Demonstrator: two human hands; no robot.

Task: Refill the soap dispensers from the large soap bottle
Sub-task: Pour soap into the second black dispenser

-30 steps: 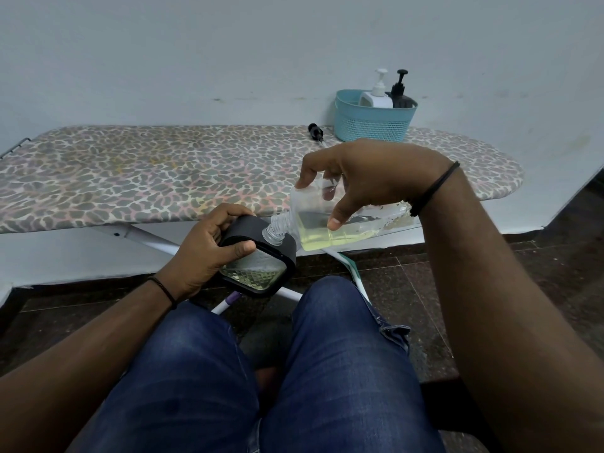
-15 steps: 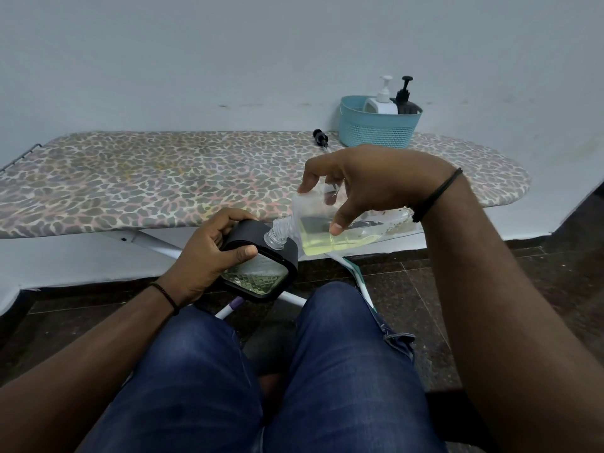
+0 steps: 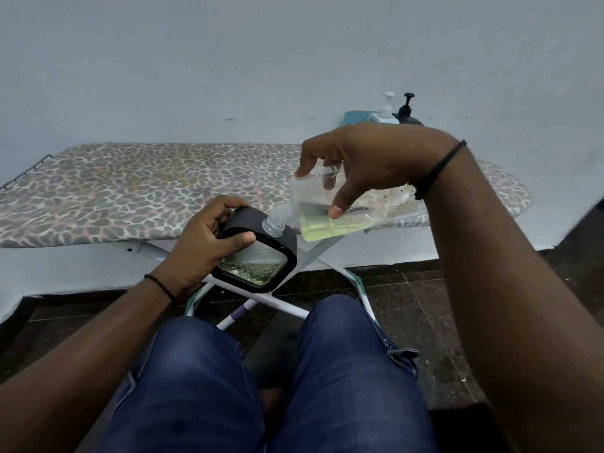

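Behind the ironing board (image 3: 130, 188), the right hand (image 3: 376, 158) hides most of the basket (image 3: 351, 116). Right fingers clamp the tilted soap bottle (image 3: 327, 217); left hand (image 3: 202, 243) grips the black dispenser (image 3: 258, 253), bottle neck at its opening.

Dim, even indoor lighting with a cool grey cast; no visible source
Shadows are soft, darkest on the floor beneath the ironing board (image 3: 137, 191). No glare on the wall behind the board. Wide-angle distortion bows the board's far edge and stretches the forearms at the frame corners. Focus is acceptable throughout, slightly soft at the edges
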